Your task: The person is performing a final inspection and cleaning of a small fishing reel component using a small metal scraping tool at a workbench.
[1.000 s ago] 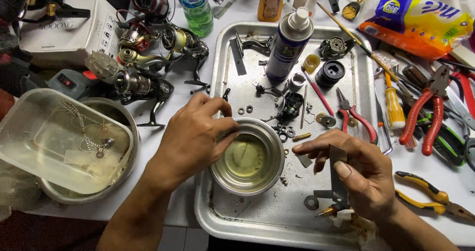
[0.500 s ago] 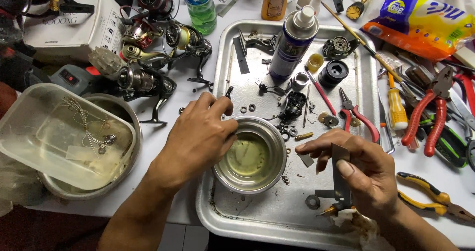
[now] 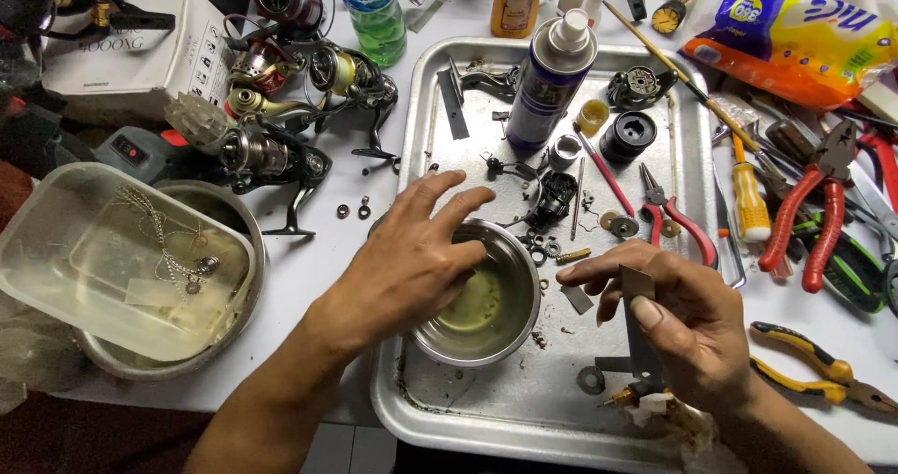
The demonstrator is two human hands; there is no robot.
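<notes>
Steel bowl (image 3: 486, 306), small and round with a little yellowish liquid in it, sits on the near-left part of a metal tray (image 3: 692, 91) on the white tabletop (image 3: 318, 250). Over the bowl's left rim lies the left hand (image 3: 412, 259), fingers spread and loose, its grip holding nothing that can be seen. Just right of the bowl, the right hand (image 3: 683, 320) hovers above the tray with thumb and forefinger pinched shut on a small flat grey plate (image 3: 638, 282). Below that hand a washer (image 3: 590, 380) lies on the tray floor. Left of the tray, near the tabletop's edge, a clear plastic tub (image 3: 103, 259) rests in a larger metal bowl (image 3: 238, 222). Farther in on the tray lie small nuts and rings, a black reel part (image 3: 554, 196), red-handled needle-nose pliers (image 3: 678, 217) and, upright at the back, a blue spray can (image 3: 550, 77). To the right of the tray, red-handled pliers (image 3: 809, 212) and yellow-and-black pliers (image 3: 809, 366) lie on the tabletop. Beyond the left side, several fishing reels (image 3: 281, 109) are clustered beside a white box (image 3: 122, 53), with a green bottle (image 3: 376, 11) at the far edge.
</notes>
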